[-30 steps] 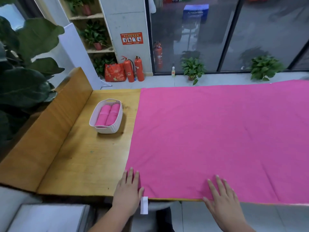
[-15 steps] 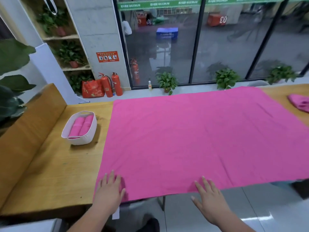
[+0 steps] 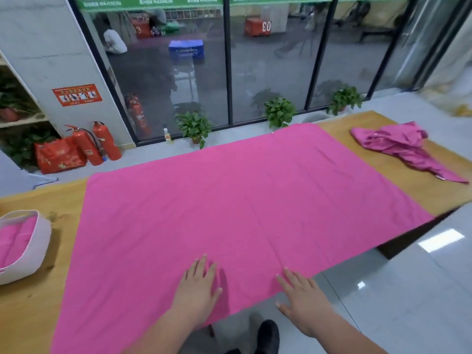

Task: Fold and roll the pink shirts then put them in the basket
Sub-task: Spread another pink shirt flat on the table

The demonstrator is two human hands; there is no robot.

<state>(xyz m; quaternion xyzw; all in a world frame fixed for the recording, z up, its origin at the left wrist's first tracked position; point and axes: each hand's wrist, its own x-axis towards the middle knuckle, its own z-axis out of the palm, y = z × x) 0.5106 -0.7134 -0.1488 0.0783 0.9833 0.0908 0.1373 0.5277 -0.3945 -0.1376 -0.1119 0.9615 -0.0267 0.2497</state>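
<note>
Here a large flat sheet of bright pink fabric (image 3: pixel 242 200) covers most of the long light-wood desk (image 3: pixel 28 310), reaching from its far edge to its near edge, where the cloth's lower hem hangs slightly past the wood. The left hand (image 3: pixel 198 284) lies palm-down on this sheet close to the near edge, its fingers straight and slightly spread, pressing the cloth and gripping nothing. The right hand (image 3: pixel 304 300) is just beside it, also flat with fingers extended. Its fingertips rest on the sheet's near hem while the palm sits beyond the desk edge, over the grey floor tiles.

Toward the desk's far right corner, well apart from both hands, a crumpled darker-pink shirt (image 3: pixel 401 146) lies loose on the bare wood beside the sheet — unfolded, with one end trailing toward the right edge.

At the desk's left edge stands an oval white plastic basket (image 3: pixel 33 249), partly cut off by the frame, with rolled pink shirts (image 3: pixel 15 238) lying side by side inside it.

Beyond the desk, two red fire extinguishers (image 3: pixel 107 141) and a red bag (image 3: pixel 60 155) stand by a pillar, and small green potted plants (image 3: pixel 194 125) line the glass wall. A black shoe (image 3: pixel 268 333) shows below the desk's near edge.
</note>
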